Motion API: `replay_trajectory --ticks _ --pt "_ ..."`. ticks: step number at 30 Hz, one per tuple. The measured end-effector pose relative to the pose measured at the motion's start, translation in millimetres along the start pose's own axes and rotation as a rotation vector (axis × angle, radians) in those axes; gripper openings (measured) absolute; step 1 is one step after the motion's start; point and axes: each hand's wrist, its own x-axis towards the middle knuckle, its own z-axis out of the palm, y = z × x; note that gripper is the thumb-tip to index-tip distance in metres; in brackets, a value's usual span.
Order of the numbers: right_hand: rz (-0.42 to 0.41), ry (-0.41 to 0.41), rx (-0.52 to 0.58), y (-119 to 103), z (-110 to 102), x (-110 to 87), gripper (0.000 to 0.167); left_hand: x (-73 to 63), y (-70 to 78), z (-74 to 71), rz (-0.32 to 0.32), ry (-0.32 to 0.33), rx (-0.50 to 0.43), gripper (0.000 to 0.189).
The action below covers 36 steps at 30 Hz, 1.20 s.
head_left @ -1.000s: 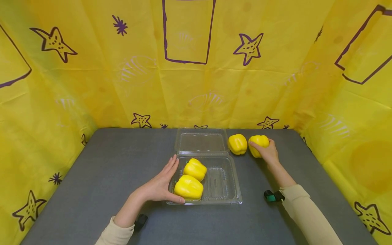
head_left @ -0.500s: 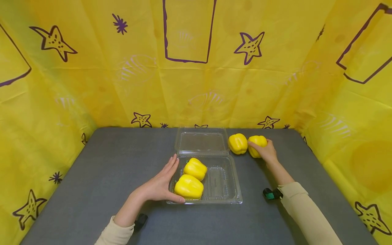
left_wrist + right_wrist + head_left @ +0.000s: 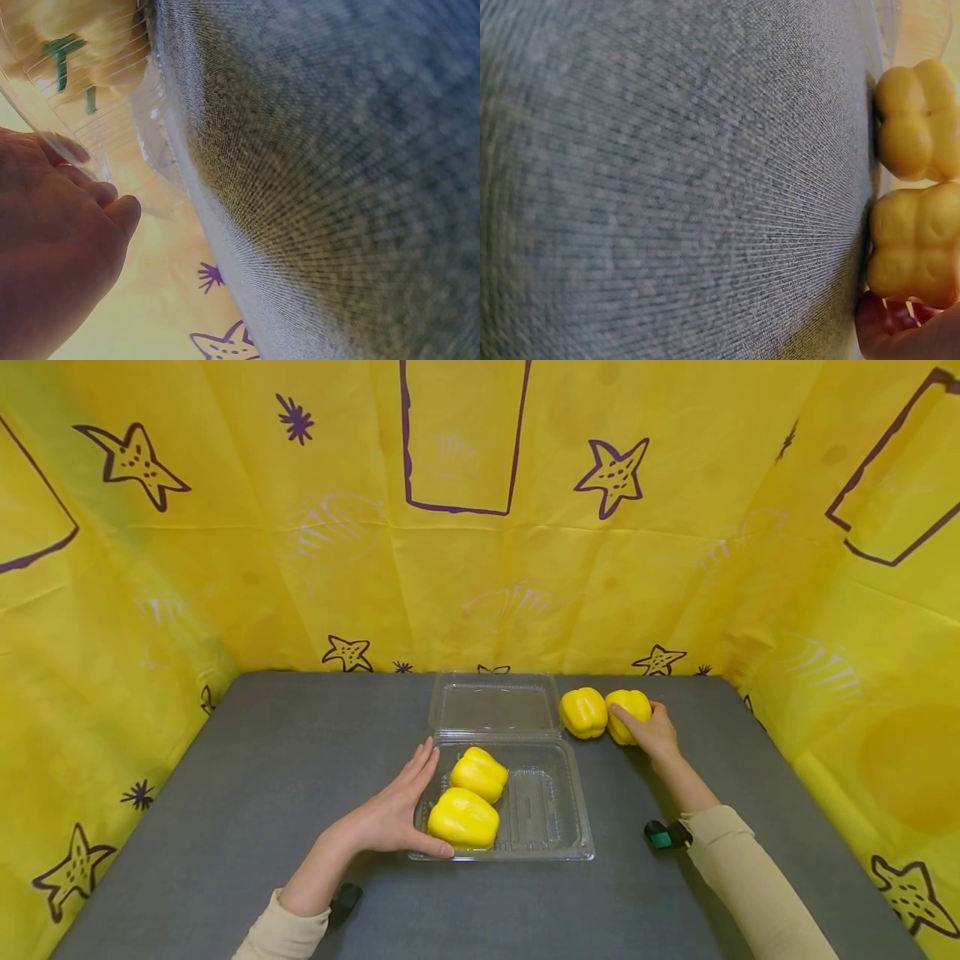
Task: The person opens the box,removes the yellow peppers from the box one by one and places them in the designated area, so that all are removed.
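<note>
My right hand (image 3: 654, 732) holds a yellow bell pepper (image 3: 628, 708) by its right side, thumb across the near face. A second bell pepper (image 3: 583, 712) sits close on its left; the right wrist view shows the lobed undersides of the held pepper (image 3: 915, 244) and its neighbour (image 3: 919, 120). My left hand (image 3: 393, 814) rests at the left side of a clear plastic container (image 3: 581, 810), thumb along the front rim and fingers stretched along the left edge. Inside its left half lie two more peppers, one behind (image 3: 478, 774) and one in front (image 3: 462, 819).
The container's hinged lid (image 3: 493, 706) lies folded back behind it, reaching the table's far edge. A dark grey table (image 3: 315, 743) carries everything. Yellow printed cloth (image 3: 480, 568) walls in the back and both sides.
My right hand has shifted the held pepper slightly left, closing most of the gap to its neighbour. The left hand, container and the peppers inside have stayed put.
</note>
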Motion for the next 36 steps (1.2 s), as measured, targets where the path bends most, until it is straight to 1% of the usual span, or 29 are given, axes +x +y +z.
replay_trajectory --ticks 8,11,15,18,21,25,31,34,36 --pt "0.004 0.006 -0.001 1 -1 0.5 0.101 0.2 0.0 -0.1 0.003 -0.002 -0.003 0.136" --pt "-0.004 0.014 0.018 0 -1 -1.2 0.101 0.2 -0.3 0.2 0.003 -0.001 -0.005 0.136" --pt "-0.045 0.052 0.055 -2 -1 -4.2 0.099 0.2 -0.4 0.2 0.005 -0.001 -0.009 0.136" --pt "-0.075 0.099 0.051 -4 -1 -7.4 0.097 0.3 -0.3 0.2 0.003 -0.001 -0.011 0.136" --pt "-0.090 0.134 0.048 -6 -2 -11.9 0.094 0.5 -0.5 0.4 -0.002 -0.001 -0.009 0.136" --pt "-0.115 0.171 0.085 -10 -3 -18.9 0.089 1.0 -0.8 0.7 -0.006 -0.002 -0.008 0.136" --pt "-0.198 0.260 0.131 -19 -2 -33.6 0.078 1.2 -0.2 0.4 -0.008 -0.002 -0.014 0.136" --pt "-0.243 0.263 0.145 -25 0 -42.7 0.073 0.7 0.1 0.2 -0.003 -0.002 -0.011 0.136" --pt "-0.257 0.239 0.157 -29 2 -49.1 0.072 0.3 0.4 0.2 0.001 -0.003 -0.010 0.136"
